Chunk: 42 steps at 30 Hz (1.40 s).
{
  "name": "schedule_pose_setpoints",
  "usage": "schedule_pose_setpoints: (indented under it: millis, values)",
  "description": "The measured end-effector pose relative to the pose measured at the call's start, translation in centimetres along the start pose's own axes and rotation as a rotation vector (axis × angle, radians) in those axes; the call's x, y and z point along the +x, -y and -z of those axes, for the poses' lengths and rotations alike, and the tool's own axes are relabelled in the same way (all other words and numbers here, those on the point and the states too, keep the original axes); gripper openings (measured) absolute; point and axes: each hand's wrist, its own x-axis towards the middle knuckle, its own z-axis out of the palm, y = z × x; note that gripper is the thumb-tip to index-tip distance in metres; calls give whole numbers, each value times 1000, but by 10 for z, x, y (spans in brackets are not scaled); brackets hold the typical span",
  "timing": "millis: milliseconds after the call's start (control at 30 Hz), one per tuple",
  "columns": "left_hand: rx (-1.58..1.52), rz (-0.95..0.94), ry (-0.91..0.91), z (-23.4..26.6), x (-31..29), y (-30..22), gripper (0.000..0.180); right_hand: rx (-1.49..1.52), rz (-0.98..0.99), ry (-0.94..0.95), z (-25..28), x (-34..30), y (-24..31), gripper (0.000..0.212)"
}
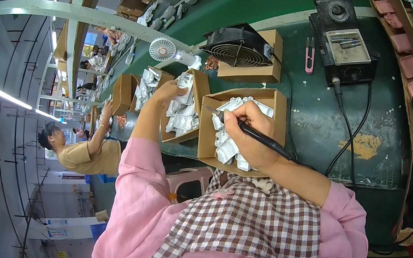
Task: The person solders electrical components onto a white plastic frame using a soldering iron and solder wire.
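Observation:
My right hand (253,134) is closed around the black handle of a soldering iron (271,143), held like a pen. Its metal tip points left, over a cardboard box (281,114) of white plastic housings (227,144). To the left, my left hand (171,92) reaches into a second cardboard box (201,85) holding more white plastic parts (184,121). Its fingers are bent onto a white plastic part (186,82) near the top of that box; the fingertips are partly hidden.
Behind the boxes stand a black fume fan (239,47) and a small white fan (163,49). A soldering station (348,49) with loose tips, pink snips (309,58) and cables lie to the right. Pink parts (409,65) line the right edge. A co-worker (91,150) stands at left.

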Motion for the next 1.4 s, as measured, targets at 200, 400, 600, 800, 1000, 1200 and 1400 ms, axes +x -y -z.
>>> schedule_pose_setpoints:
  millis: [200, 400, 600, 800, 1000, 1200, 1400]
  values:
    - [556, -99, -55, -21, -3, -8, 59, 45, -13, 1, 1, 3, 0, 15]
    - [336, -493, -271, -30, 3, 30, 67, 22, -22, 42, -1, 2, 2, 18]
    - [135, -235, 109, 22, -41, 25, 55, 3, -2, 20, 3, 1, 0, 15]
    - [455, -437, 344, 11, -82, 55, 57, -63, 85, -67, 0, 2, -2, 18]
    - [687, -572, 23, -4, -97, 84, 59, -116, 84, -116, -3, 2, -3, 18]
    - [323, -506, 12, 12, -94, 87, 57, -214, 119, -139, -7, 2, -4, 18]
    - [-442, -182, -93, 17, -55, 66, 43, -224, 104, -134, -9, 2, -5, 19]
